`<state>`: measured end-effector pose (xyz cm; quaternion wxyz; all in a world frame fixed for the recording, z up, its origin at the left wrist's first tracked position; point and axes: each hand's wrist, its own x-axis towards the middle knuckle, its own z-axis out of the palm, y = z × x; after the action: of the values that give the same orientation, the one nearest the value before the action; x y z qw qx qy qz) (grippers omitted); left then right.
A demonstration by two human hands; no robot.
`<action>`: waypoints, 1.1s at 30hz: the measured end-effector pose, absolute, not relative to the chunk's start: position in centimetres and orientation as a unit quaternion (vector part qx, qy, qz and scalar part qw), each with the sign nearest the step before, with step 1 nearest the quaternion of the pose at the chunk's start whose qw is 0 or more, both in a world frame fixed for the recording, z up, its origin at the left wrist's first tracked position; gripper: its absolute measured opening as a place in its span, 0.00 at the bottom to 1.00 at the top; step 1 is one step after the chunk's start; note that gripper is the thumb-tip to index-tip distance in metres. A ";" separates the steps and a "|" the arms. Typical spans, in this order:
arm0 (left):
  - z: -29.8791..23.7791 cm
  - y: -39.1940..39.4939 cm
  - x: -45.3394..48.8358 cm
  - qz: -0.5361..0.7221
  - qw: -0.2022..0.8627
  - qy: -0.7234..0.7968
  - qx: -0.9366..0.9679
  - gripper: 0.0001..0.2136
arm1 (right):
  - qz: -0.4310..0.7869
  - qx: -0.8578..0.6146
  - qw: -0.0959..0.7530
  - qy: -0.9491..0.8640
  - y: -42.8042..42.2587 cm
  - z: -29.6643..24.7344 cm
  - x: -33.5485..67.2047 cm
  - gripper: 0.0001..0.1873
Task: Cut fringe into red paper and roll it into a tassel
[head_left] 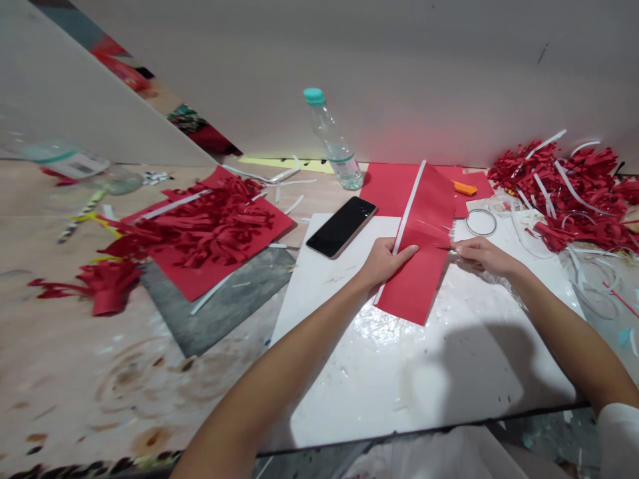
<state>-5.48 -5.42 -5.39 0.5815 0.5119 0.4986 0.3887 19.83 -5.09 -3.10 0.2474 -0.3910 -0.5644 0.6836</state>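
A long sheet of red paper (423, 216) with a white strip along its left edge is held up at a slant over the white board (399, 372). My left hand (383, 261) grips that left edge, the thumb lying across the front. At the right edge my right hand (480, 255) is closed in a pinch. A thin dark tip shows against the paper beside those fingers, but what they hold is too small to make out. Small slits seem to run along the edge just above them.
Behind lie more red sheets (384, 183), an orange cutter (464, 189) and a ring of tape (480, 222). A black phone (342, 227) and an upright plastic bottle (339, 146) stand left of them. Red fringed paper heaps (214, 229) lie left, others (574, 179) right.
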 end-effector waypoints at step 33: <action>-5.0 -6.0 -5.0 0.369 0.577 0.491 0.538 0.19 | 0.721 -0.369 0.263 -0.524 -5.5 -3.3 19.0 0.24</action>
<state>-5.02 -5.97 -4.97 0.5772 0.5376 0.4913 0.3694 18.97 -5.52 -3.28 0.2634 -0.3692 -0.5237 0.7212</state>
